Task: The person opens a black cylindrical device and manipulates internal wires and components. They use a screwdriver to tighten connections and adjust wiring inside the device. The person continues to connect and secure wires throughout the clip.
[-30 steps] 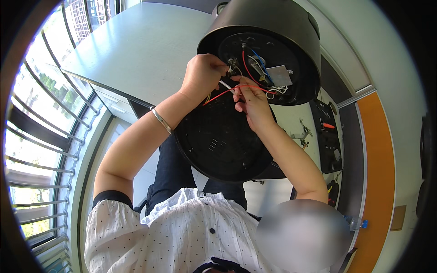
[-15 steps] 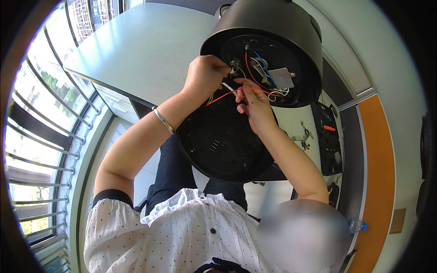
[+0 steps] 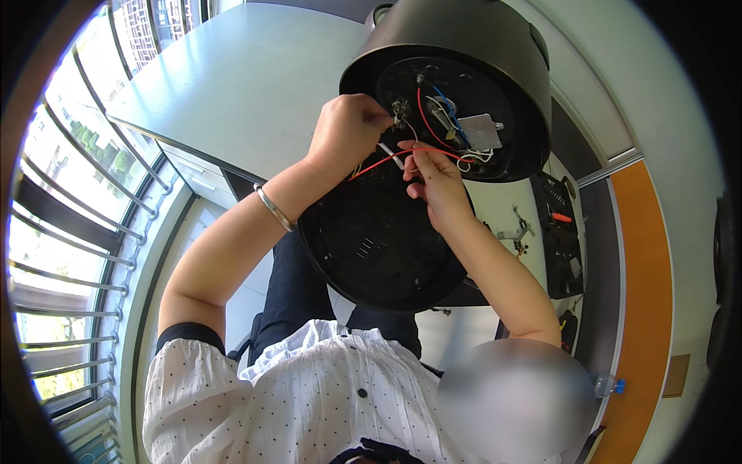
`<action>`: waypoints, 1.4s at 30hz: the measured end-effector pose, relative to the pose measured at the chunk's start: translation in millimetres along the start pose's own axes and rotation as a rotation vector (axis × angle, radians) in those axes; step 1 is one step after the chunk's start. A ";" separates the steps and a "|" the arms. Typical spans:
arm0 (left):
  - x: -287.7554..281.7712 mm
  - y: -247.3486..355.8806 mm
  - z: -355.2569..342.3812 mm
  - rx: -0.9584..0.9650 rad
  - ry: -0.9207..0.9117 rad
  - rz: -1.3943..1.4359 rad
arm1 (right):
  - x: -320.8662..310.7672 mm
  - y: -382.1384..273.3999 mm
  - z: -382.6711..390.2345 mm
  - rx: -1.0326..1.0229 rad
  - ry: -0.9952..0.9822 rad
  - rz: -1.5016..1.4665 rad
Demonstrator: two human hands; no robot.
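A dark rounded appliance body (image 3: 456,39), like a rice cooker, lies tipped with its open underside toward me. My left hand (image 3: 346,133) is closed in a pinch beside a small metal fitting (image 3: 400,114) at the left of that underside; what its fingertips hold is hidden. My right hand (image 3: 437,182) pinches a thin white wire (image 3: 413,131) below the fitting. A red wire (image 3: 379,164) runs across near the right fingers, and a white sleeve (image 3: 392,157) slants between the hands. Beneath them is the round black base cover (image 3: 379,263), with slots.
Inside the underside sit a silvery metal plate (image 3: 481,132) and a blue wire (image 3: 448,100). To the right lie a black tool case (image 3: 558,240) with a red-handled tool (image 3: 559,218) and loose metal parts (image 3: 519,230). A pale tabletop (image 3: 232,85) extends left.
My right hand has shifted slightly, with its fingers drawn a little away from the fitting. My left hand stays almost in place. The appliance body has moved very slightly.
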State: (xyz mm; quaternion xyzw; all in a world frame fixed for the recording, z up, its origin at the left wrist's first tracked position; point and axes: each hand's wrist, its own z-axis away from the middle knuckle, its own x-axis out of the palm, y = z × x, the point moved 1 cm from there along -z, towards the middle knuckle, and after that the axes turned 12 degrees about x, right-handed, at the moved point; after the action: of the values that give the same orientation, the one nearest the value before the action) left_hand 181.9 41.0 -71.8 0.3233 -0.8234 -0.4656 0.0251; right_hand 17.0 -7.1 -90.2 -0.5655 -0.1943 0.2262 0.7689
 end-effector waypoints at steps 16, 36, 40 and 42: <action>-4.6 5.3 1.9 0.025 -0.117 -0.156 | -5.2 1.0 -0.7 0.052 0.044 0.070; 2.1 7.6 1.0 0.081 -0.245 -0.200 | -13.1 5.4 -6.6 0.086 -0.056 -0.078; 2.0 12.6 1.8 -0.008 -0.390 -0.072 | -14.9 9.3 -9.0 0.020 -0.200 -0.177; 1.4 12.7 1.6 -0.045 -0.432 -0.015 | -17.4 9.9 -9.7 0.018 -0.284 -0.217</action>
State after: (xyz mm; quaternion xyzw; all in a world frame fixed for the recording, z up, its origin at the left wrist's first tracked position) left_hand 173.7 45.9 -63.1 0.2212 -0.7967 -0.5426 -0.1482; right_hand 6.8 -22.0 -103.2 -0.4966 -0.3588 0.2212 0.7587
